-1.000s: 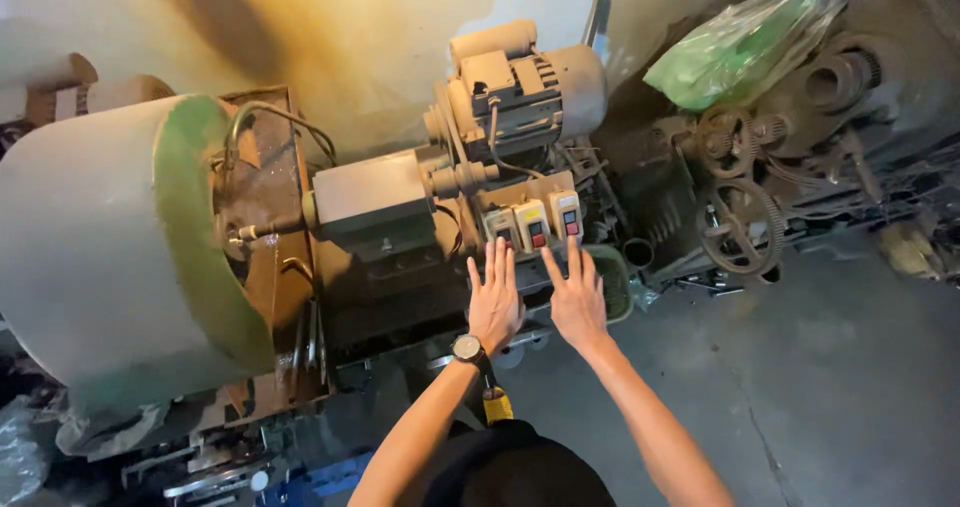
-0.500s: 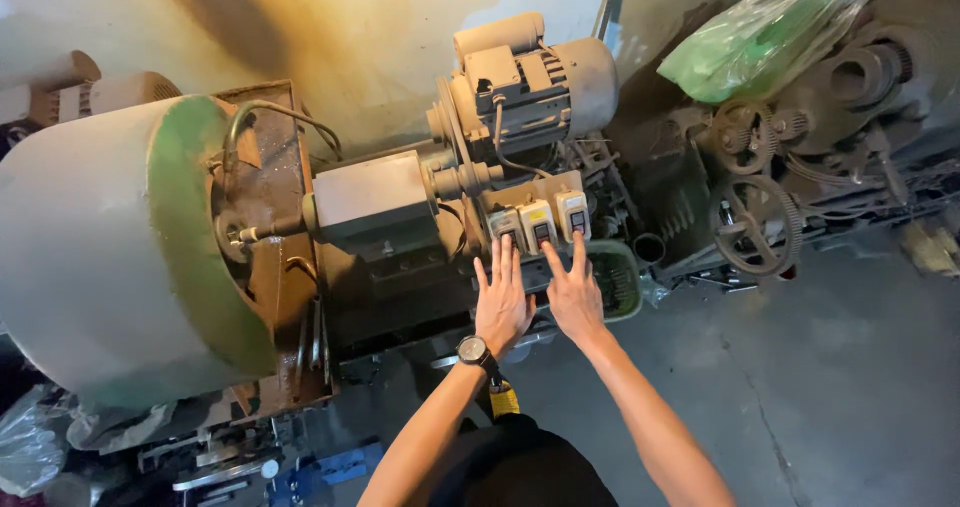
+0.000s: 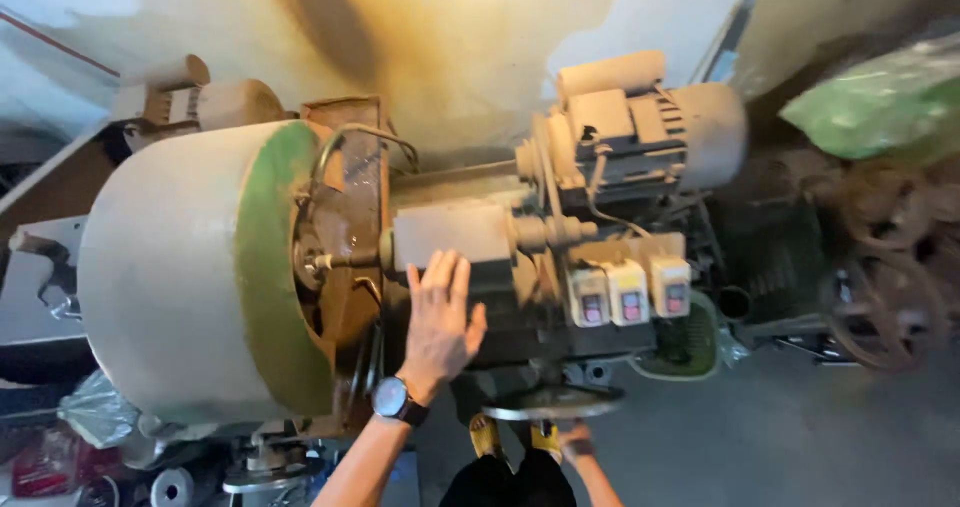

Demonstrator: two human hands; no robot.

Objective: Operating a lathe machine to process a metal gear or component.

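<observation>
My left hand (image 3: 440, 312) lies spread flat on the dark machine body (image 3: 500, 297), just left of three switch boxes (image 3: 628, 292). My right hand (image 3: 575, 439) grips the one handwheel (image 3: 552, 404) below.

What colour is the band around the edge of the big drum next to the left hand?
Green, on the otherwise off-white big drum; the head view shows it clearly, just beside the left hand.
</observation>
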